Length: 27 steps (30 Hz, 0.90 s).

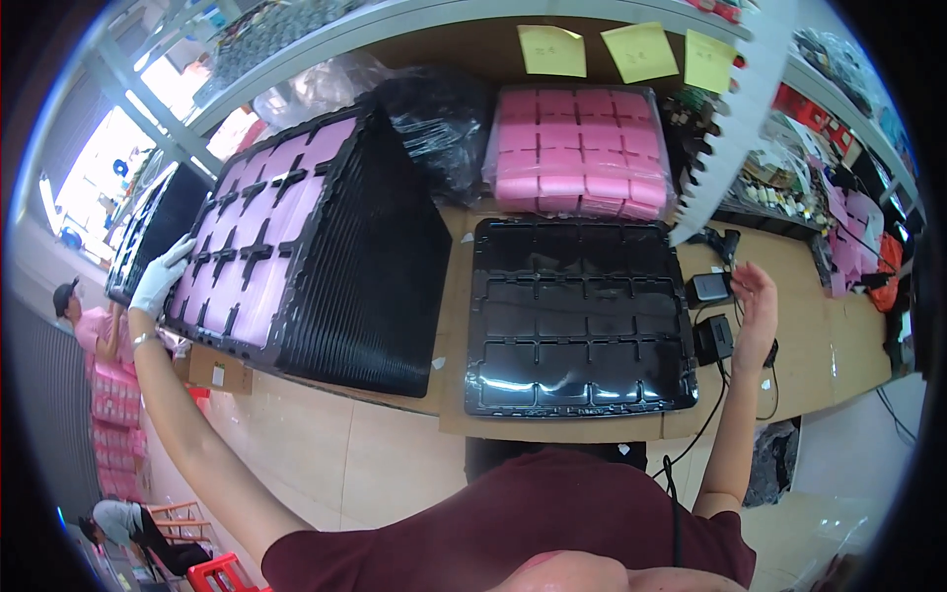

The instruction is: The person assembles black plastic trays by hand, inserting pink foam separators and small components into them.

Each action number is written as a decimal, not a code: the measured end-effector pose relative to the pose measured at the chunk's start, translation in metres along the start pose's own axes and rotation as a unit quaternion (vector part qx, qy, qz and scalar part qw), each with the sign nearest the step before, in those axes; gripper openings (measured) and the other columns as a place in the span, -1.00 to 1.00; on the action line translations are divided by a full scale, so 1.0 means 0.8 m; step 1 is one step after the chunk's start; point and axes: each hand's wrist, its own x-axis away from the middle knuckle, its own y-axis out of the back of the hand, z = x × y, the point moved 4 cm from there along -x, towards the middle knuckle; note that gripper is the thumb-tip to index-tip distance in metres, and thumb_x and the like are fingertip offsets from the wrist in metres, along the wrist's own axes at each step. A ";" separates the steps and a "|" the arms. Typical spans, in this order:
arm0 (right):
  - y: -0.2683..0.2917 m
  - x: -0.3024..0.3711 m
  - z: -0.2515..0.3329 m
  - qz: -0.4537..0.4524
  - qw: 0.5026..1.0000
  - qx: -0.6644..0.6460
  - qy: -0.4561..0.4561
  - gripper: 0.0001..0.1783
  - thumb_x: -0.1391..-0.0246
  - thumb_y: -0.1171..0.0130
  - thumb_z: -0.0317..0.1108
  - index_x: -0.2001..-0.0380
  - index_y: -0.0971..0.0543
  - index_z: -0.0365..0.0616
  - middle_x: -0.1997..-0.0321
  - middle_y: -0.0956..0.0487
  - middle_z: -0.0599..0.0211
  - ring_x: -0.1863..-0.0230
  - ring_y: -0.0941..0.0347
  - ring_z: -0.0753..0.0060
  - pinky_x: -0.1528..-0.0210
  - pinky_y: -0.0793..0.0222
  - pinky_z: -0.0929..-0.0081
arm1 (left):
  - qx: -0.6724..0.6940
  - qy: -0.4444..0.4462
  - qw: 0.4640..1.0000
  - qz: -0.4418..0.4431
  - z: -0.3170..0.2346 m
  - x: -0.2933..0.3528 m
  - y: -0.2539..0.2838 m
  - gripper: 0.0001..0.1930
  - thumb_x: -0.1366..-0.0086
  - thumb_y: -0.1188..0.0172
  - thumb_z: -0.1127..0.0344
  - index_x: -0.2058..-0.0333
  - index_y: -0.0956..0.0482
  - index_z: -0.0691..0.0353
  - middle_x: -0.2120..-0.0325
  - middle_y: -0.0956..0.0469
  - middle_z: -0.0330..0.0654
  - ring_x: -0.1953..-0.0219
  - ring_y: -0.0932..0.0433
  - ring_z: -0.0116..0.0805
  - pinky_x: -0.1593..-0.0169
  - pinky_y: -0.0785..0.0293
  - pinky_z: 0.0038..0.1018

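My left hand (161,279), in a white glove, rests against the left edge of a tall stack of black plastic trays (370,257). Its fingers are stretched out over the rim of the top tray. Pink sheets (258,219) fill that tray's compartments, between raised black cross-shaped dividers. My bare right hand (756,301) hangs at the right of the table with fingers apart and nothing in them. It is nearest to a small black device (710,287) with a cable. In front of me a black compartment tray (582,321) lies flat, with no pink sheets visible in it.
A wrapped pink-filled tray stack (580,153) stands at the back, beside dark plastic bags (434,128). Yellow notes (552,51) hang above. A second black device (713,339) and loose cables lie right. At far left, a person in pink (97,331) stands by another stack.
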 end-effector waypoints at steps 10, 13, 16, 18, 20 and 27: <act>-0.176 -0.020 0.047 0.129 0.960 0.201 0.144 -0.76 -0.07 -0.29 -0.49 0.14 -0.65 -0.23 0.18 -0.70 0.16 0.22 -0.65 0.34 0.16 -0.53 0.52 | -0.183 -0.119 0.714 -0.665 -0.405 0.212 -0.204 -0.67 -0.42 0.03 0.40 -0.01 -0.59 0.47 0.25 -0.60 0.01 0.23 -0.60 -0.21 -0.01 -0.52 -0.34; -0.201 0.016 0.053 0.058 0.885 0.310 0.342 -0.95 -0.03 -0.29 -0.59 0.39 -0.60 -0.29 0.34 -0.66 0.08 0.41 -0.60 0.09 0.40 -0.50 0.33 | 0.003 -0.361 0.889 -0.281 -0.483 0.207 -0.341 -0.67 -0.13 -0.21 0.51 0.09 -0.63 0.42 0.55 -0.50 -0.21 0.52 -0.44 -0.44 0.36 -0.44 -0.52; -0.228 0.054 0.054 0.072 0.871 0.346 0.340 -0.65 0.02 -0.22 -0.49 0.09 -0.60 -0.32 0.22 -0.65 0.12 0.35 -0.60 0.20 0.30 -0.55 0.36 | 0.057 -0.278 0.934 -0.218 -0.535 0.171 -0.386 -0.32 0.11 -0.62 0.09 0.03 -0.59 0.30 0.60 -0.43 -0.29 0.65 -0.36 -0.48 0.53 -0.37 -0.54; -0.242 0.078 0.057 0.087 0.870 0.361 0.324 -0.55 0.05 -0.18 -0.44 0.02 -0.58 -0.32 0.17 -0.65 0.12 0.26 -0.62 0.21 0.26 -0.55 0.38 | 0.011 -0.289 0.922 -0.255 -0.557 0.142 -0.402 -0.50 -0.02 -0.52 0.02 0.22 -0.61 0.28 0.62 -0.47 -0.19 0.64 -0.46 -0.29 0.52 -0.43 -0.42; -0.244 0.100 0.055 0.105 0.869 0.357 0.328 -0.54 0.05 -0.17 -0.47 0.00 -0.56 -0.33 0.08 -0.64 0.08 0.20 -0.62 0.15 0.24 -0.56 0.38 | -0.051 -0.298 0.923 -0.236 -0.552 0.118 -0.435 -0.65 -0.17 -0.41 0.06 0.33 -0.61 0.26 0.61 -0.51 -0.11 0.62 -0.50 -0.18 0.50 -0.45 -0.38; -0.213 0.091 0.018 0.284 0.958 -0.042 -0.026 -0.22 -0.42 0.52 0.21 -0.08 -0.42 -0.31 0.06 -0.55 0.14 -0.01 -0.48 0.27 -0.10 -0.35 0.37 | 0.339 -0.152 0.928 -0.031 -0.478 0.094 -0.450 -0.77 -0.25 -0.36 0.36 0.12 -0.72 0.25 0.41 -0.69 -0.21 0.42 -0.58 -0.63 0.35 -0.47 -0.62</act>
